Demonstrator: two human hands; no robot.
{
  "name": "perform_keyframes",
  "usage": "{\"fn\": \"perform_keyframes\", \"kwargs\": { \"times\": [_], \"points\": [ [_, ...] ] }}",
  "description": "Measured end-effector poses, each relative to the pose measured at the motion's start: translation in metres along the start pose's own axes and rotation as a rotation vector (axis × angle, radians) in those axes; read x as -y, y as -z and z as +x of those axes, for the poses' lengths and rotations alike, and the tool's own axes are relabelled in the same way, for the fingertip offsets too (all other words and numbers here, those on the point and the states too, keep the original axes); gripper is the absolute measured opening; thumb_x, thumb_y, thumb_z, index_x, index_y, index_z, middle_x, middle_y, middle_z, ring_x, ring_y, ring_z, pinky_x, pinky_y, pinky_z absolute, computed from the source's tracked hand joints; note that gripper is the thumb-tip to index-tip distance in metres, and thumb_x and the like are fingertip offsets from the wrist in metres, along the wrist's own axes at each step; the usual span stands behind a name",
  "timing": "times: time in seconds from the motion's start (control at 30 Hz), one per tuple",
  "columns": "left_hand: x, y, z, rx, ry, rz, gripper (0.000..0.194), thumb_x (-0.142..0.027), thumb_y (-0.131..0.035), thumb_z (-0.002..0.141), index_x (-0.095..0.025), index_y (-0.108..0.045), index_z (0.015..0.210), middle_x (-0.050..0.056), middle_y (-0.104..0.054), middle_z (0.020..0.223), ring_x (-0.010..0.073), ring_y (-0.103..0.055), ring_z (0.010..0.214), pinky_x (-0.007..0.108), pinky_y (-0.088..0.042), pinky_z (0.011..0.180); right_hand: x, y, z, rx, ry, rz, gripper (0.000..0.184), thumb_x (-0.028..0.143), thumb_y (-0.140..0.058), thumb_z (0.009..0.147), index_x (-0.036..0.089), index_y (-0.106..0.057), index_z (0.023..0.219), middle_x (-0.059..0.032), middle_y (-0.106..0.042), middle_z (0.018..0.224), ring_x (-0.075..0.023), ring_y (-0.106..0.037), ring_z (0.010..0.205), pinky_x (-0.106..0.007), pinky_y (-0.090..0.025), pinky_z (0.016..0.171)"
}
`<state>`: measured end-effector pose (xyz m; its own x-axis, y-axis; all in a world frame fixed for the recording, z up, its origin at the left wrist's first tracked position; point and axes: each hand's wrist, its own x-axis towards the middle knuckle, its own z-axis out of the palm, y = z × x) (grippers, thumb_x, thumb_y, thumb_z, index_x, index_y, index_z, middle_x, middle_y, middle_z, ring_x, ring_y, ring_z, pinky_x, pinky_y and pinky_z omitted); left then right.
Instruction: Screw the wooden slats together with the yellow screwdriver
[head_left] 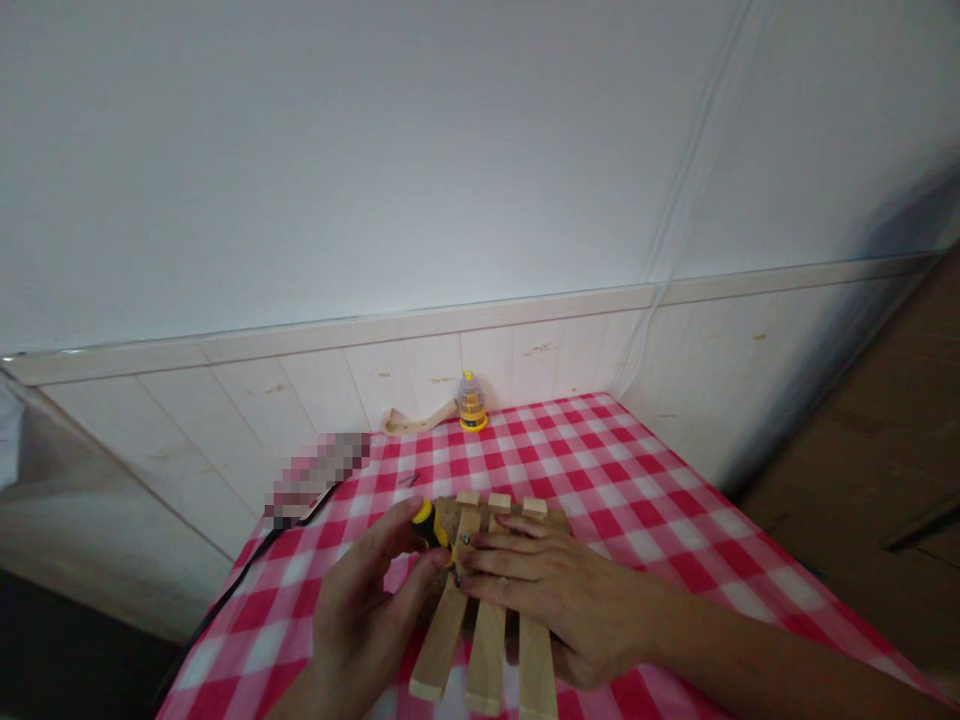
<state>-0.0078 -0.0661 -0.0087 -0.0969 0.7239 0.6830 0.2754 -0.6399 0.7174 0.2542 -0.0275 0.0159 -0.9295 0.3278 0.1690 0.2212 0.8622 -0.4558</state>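
My left hand (364, 595) is closed around a short screwdriver (428, 524) with a yellow and black handle. Its tip points towards a small screw (457, 578) at the leftmost of three pale wooden slats (487, 655). A second screw (466, 538) stands just above. Across the slats, my right hand (566, 590) lays its fingers close together, with the thumb side partly beneath the right slat, gripping them. Under the slats is a browner wooden piece (448, 512), mostly hidden by slats and hands.
Loose screws (409, 479) lie on the red-and-white checked tablecloth (637, 520). At the wall stand a yellow screwdriver-bit set (472, 405) and a curved wooden piece (409, 425). A blurred-out object (319, 480) sits on the left edge, with a black cable (232, 590) running down.
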Motion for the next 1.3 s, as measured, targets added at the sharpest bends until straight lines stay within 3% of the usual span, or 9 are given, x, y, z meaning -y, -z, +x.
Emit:
{"fn": "perform_keyframes", "kwargs": {
  "times": [0.47,0.7,0.9,1.2,1.3],
  "points": [
    [0.004,0.001,-0.009,0.058,0.057,-0.042,0.040,-0.021,-0.072,0.101,-0.028,-0.071,0.140,0.012,-0.082,0.128,0.0264,-0.083,0.110,0.033,-0.071,0.090,0.004,0.004,0.002,-0.001,0.000,-0.002,0.068,0.030,-0.063,0.098,0.017,-0.048,0.163,-0.0150,-0.058,0.163,-0.0263,-0.046,0.158,-0.047,-0.017,0.138],
    [0.008,0.000,-0.004,0.028,0.080,-0.012,0.035,-0.029,-0.084,0.092,-0.027,-0.077,0.126,0.011,-0.081,0.118,0.0248,-0.082,0.100,0.033,-0.073,0.082,0.004,0.004,0.002,-0.001,-0.013,0.007,0.075,0.028,-0.065,0.095,0.020,-0.044,0.166,-0.0140,-0.056,0.166,-0.0283,-0.042,0.161,-0.051,-0.016,0.137],
    [0.007,0.000,-0.007,0.050,0.097,-0.045,0.041,-0.021,-0.078,0.096,-0.027,-0.072,0.136,0.012,-0.081,0.125,0.0265,-0.083,0.106,0.036,-0.072,0.087,0.003,0.002,0.001,-0.001,0.002,0.003,0.074,0.029,-0.065,0.095,0.018,-0.046,0.165,-0.0149,-0.055,0.166,-0.0276,-0.042,0.160,-0.049,-0.013,0.138],
    [-0.004,-0.006,-0.005,0.039,0.154,-0.134,0.041,-0.028,-0.076,0.100,-0.029,-0.070,0.140,0.010,-0.086,0.116,0.0261,-0.086,0.095,0.035,-0.073,0.081,0.001,-0.001,0.001,-0.013,-0.007,-0.004,0.074,0.028,-0.067,0.094,0.020,-0.046,0.165,-0.0141,-0.057,0.165,-0.0277,-0.045,0.159,-0.050,-0.018,0.137],
    [-0.008,-0.010,-0.002,-0.034,0.160,-0.134,0.041,-0.033,-0.079,0.098,-0.028,-0.071,0.138,0.008,-0.086,0.114,0.0243,-0.086,0.094,0.032,-0.073,0.079,0.001,0.000,0.001,-0.011,-0.005,0.004,0.073,0.028,-0.066,0.095,0.020,-0.046,0.164,-0.0135,-0.055,0.166,-0.0267,-0.044,0.159,-0.049,-0.017,0.137]
  ]
}}
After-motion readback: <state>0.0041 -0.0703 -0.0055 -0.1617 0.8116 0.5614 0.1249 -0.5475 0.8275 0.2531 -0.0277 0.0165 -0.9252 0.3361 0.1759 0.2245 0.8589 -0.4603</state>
